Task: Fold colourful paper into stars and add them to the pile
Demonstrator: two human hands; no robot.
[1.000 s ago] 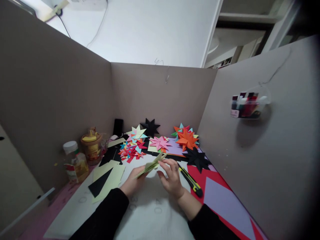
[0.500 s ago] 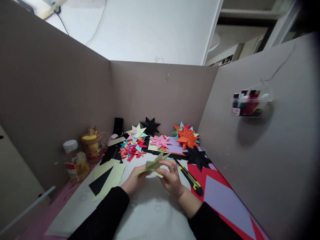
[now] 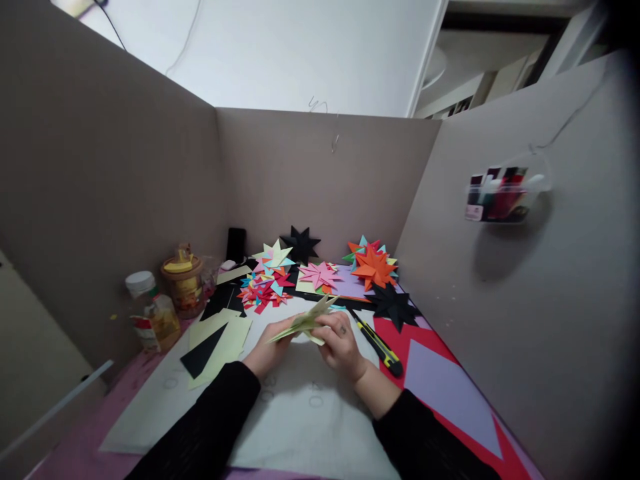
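A pale green folded paper star (image 3: 306, 321) is held up above the white mat, seen nearly edge-on with its points fanned out. My left hand (image 3: 270, 348) grips its left side from below, the fingers partly hidden behind the paper. On the other side, my right hand (image 3: 341, 343) pinches the star's right edge between thumb and fingers; a ring shows on one finger. Right of this hand lies a yellow-and-black utility knife (image 3: 380, 350). Pale green paper strips (image 3: 225, 353) and a black piece of paper (image 3: 204, 353) lie left of my left hand.
Finished paper stars in pink (image 3: 320, 275), orange (image 3: 374, 267) and black (image 3: 393, 305) sit at the back. Red sheets (image 3: 397, 333) and a lilac sheet (image 3: 453, 393) lie right. Left stand a white-capped jar (image 3: 153, 313) and a brown tub (image 3: 184, 287). Grey panels (image 3: 325, 180) enclose the table.
The star has tilted slightly in my hands, and my right fingers have curled a little further over it. The whole view has shifted slightly. Both hands keep their hold.
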